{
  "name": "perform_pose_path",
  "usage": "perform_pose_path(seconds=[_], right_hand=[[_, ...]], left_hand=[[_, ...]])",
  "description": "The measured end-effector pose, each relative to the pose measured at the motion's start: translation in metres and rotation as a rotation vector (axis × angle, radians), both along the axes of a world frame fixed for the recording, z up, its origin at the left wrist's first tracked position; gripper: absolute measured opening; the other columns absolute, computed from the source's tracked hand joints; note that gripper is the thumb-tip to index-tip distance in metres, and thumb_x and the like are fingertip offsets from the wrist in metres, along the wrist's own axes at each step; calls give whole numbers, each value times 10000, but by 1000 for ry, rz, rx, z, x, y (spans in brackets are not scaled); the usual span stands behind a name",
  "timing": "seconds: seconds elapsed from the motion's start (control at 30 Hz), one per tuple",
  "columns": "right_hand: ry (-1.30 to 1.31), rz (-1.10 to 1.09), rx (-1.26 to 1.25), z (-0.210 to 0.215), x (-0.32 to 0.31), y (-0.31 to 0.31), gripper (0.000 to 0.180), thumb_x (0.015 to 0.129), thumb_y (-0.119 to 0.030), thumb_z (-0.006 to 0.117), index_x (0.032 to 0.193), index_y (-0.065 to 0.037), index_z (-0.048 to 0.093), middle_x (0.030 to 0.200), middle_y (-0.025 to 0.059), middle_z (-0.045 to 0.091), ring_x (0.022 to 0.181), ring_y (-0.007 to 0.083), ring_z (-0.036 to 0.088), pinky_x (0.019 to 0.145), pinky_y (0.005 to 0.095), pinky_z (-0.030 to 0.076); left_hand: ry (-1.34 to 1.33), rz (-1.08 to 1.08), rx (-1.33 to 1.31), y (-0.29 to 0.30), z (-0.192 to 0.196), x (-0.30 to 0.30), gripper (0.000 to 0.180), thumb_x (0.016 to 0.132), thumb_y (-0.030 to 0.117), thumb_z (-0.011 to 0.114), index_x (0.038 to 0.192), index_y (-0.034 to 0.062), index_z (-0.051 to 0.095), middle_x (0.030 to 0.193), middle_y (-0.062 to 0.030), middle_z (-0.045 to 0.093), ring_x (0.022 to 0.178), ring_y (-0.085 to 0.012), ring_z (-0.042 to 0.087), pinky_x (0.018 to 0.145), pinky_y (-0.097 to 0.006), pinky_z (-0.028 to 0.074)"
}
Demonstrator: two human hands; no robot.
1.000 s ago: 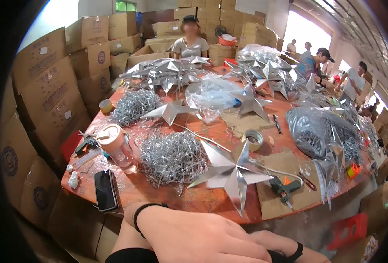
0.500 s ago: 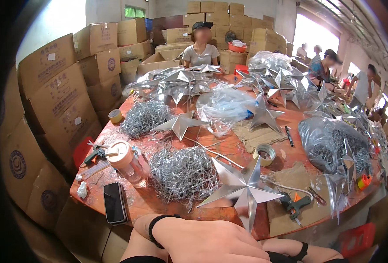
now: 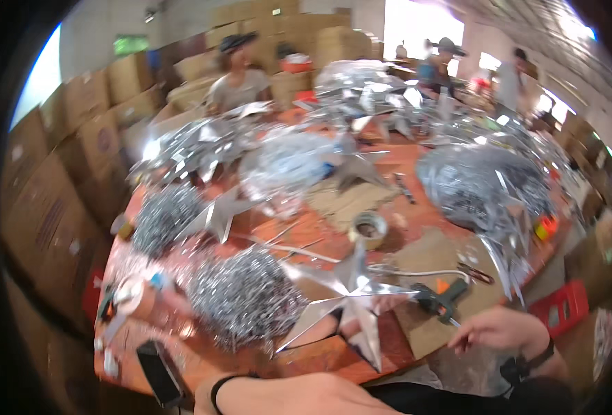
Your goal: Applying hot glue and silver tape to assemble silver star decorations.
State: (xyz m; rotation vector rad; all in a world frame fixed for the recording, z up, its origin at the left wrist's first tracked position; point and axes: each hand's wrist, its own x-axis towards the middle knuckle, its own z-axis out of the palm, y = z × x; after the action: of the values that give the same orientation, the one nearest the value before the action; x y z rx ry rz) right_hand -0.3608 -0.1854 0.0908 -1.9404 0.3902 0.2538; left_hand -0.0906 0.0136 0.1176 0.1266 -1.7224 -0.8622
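My right hand (image 3: 503,330) reaches in at the lower right, its fingers stretched out toward a dark green glue gun (image 3: 436,299) with an orange trigger, and apart from it. Nothing shows in that hand. At the lower edge lies my left hand (image 3: 327,395), seen from its back; its fingers are hidden. A silver five-pointed star (image 3: 356,301) sits at the table's near side, between my hands and a heap of silver tinsel (image 3: 247,297). Cardboard (image 3: 416,325) lies under the glue gun. A white cord (image 3: 423,274) runs behind it.
On the left are a pink-lidded bottle (image 3: 140,301) and a black phone (image 3: 159,373). A tape roll (image 3: 368,229), a second tinsel heap (image 3: 168,216) and plastic bags (image 3: 482,187) cover more of the red table. Co-workers (image 3: 239,79) are across it. A red stool (image 3: 558,308) stands at right.
The view has swung right, shifting the table leftward in it. My right hand has come out from beneath my left and moved right, toward the glue gun. The star remains on the table.
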Motion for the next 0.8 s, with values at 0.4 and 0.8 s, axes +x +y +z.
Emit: perform_pose_path(seconds=[0.4, 0.8], right_hand=[[-10, -90, -1356, -62, -40, -67, 241, 790, -71, 573, 1029, -65, 605, 1004, 78, 637, 1002, 257, 612, 819, 361, 502], [-103, -76, -1280, -107, -12, -71, 562, 778, -3, 549, 1334, -5, 469, 1325, 152, 507, 1243, 326, 485, 998, 422, 423]], left_hand=[[52, 144, -94, -29, -11, -15, 629, 1024, 416, 377, 1029, -153, 647, 987, -326, 664, 851, -382, 708, 692, -405, 584], [318, 66, 211, -17, -8, -36, 784, 1001, 538, 320, 1298, -176, 452, 877, -310, 664, 842, -409, 685, 815, -486, 557]])
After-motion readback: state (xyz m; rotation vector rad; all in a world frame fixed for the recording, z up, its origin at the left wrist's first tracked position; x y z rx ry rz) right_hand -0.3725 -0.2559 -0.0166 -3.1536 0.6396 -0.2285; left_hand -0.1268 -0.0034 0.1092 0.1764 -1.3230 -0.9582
